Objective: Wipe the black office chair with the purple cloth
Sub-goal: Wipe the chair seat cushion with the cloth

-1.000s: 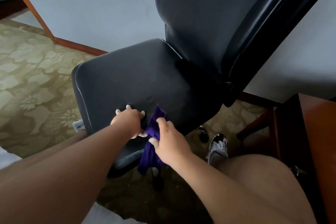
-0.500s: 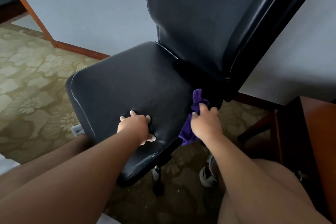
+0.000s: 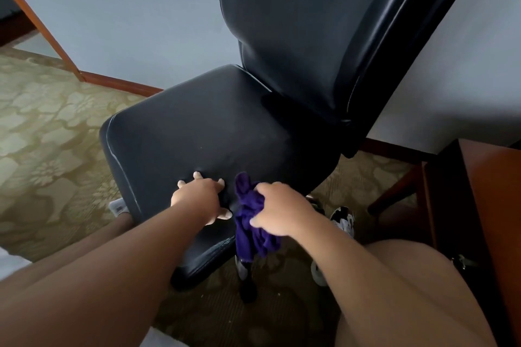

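Observation:
The black office chair (image 3: 214,132) fills the middle of the view, its tall backrest rising at the upper right. My left hand (image 3: 197,196) grips the near edge of the seat, fingers pressed into the cushion. Just to its right, my right hand (image 3: 279,211) holds the bunched purple cloth (image 3: 251,222) against the seat's near edge; part of the cloth hangs down below the seat. The chair's base is mostly hidden under the seat and my arms.
A reddish wooden desk (image 3: 479,205) stands close on the right. A grey wall (image 3: 127,22) with a wooden skirting runs behind the chair. Patterned green carpet (image 3: 42,135) covers the floor. My shoe (image 3: 342,220) shows beneath the seat.
My right hand has swept the cloth back along the seat's near edge from the right side toward my left hand. The left hand has kept its grip on the seat.

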